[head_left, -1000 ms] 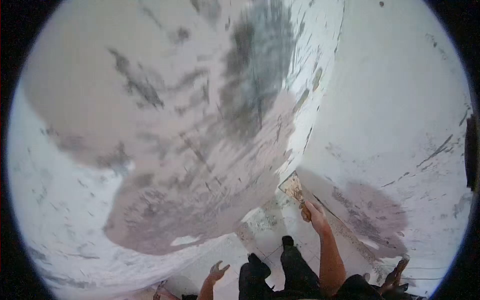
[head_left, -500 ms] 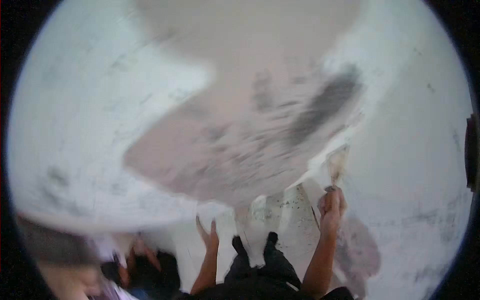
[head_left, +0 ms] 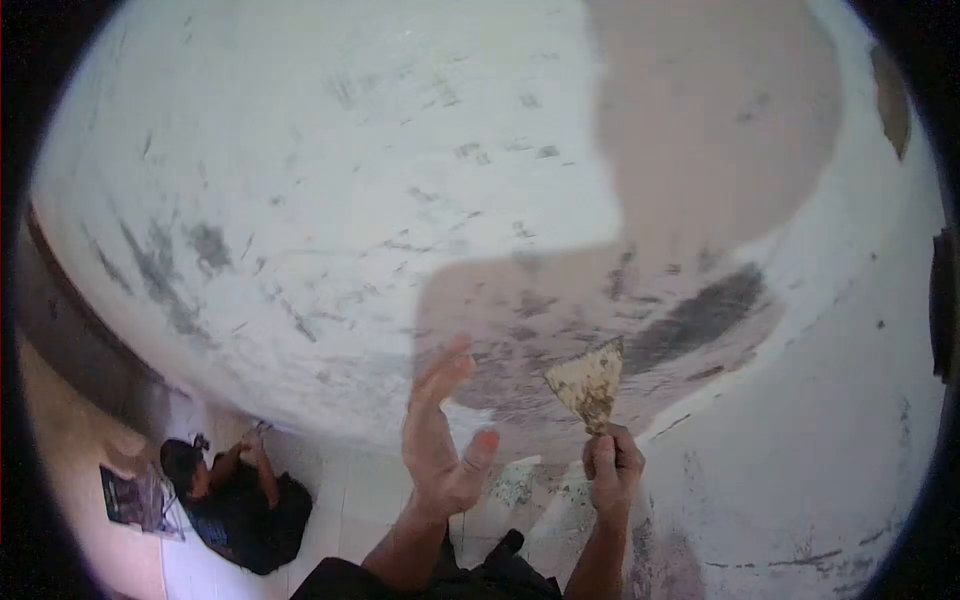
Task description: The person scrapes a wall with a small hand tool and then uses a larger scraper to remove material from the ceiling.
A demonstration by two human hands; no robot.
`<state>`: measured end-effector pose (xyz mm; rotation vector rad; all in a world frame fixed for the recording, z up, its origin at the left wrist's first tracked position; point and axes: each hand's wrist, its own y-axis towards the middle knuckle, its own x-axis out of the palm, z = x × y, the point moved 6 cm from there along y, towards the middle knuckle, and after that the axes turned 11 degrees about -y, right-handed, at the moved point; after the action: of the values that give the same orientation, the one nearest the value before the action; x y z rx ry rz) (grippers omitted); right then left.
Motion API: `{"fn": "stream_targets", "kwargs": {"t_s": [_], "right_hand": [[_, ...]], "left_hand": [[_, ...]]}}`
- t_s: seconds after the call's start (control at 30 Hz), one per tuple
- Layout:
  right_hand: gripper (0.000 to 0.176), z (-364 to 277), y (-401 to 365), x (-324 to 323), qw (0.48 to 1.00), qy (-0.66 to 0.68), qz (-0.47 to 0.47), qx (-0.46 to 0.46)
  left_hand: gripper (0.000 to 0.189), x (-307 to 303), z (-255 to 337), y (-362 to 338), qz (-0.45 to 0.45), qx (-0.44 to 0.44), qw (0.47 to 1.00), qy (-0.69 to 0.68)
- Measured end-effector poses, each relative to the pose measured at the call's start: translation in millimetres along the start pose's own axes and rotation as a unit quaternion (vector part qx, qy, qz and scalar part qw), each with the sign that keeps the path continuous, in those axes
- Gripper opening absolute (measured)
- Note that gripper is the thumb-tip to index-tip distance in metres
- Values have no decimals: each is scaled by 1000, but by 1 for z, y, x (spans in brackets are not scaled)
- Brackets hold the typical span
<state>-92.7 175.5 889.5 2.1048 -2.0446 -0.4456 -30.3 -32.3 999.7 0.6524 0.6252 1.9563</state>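
My right hand [head_left: 613, 470] is wrapped round the handle of a putty knife [head_left: 588, 385]. Its wide blade, crusted with dried filler, points up and overlaps the grey-smeared lower wall in this view. To the left, my left hand [head_left: 440, 450] is raised with fingers stretched and thumb apart, holding nothing. It sits close before the white wall [head_left: 350, 180], which bears many dark scuffs. A broad shadow falls across the wall behind both hands. One long dark grey patch [head_left: 700, 315] lies up and right of the blade.
At lower left a person in dark clothes [head_left: 245, 510] crouches by the wall's foot, hands near it. A dark framed item [head_left: 135, 500] is beside that person. Pale floor boards [head_left: 350, 510] run below, and a dark object [head_left: 942, 305] juts in at the right edge.
My view has swung to the left. My left hand has risen up against the wall, and the putty knife has come in from the right nearer to it. The crouching person shows more fully.
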Motion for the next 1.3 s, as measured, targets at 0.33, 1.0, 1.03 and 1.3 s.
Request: {"fn": "stream_targets", "kwargs": {"t_s": [0.33, 1.0, 1.03, 1.3], "right_hand": [[37, -76, 6, -37, 985, 151, 52, -67], [33, -150, -100, -97, 914, -98, 331, -214], [32, -150, -107, -100, 929, -115, 318, -148], [39, -123, -132, -103, 933, -95, 294, -183]], "left_hand": [[53, 72, 50, 2, 19, 85, 983, -164], [22, 226, 113, -43, -292, -218, 668, -649], [21, 231, 114, -50, -302, -240, 664, -641], [25, 224, 150, -68, -344, -153, 650, -660]]}}
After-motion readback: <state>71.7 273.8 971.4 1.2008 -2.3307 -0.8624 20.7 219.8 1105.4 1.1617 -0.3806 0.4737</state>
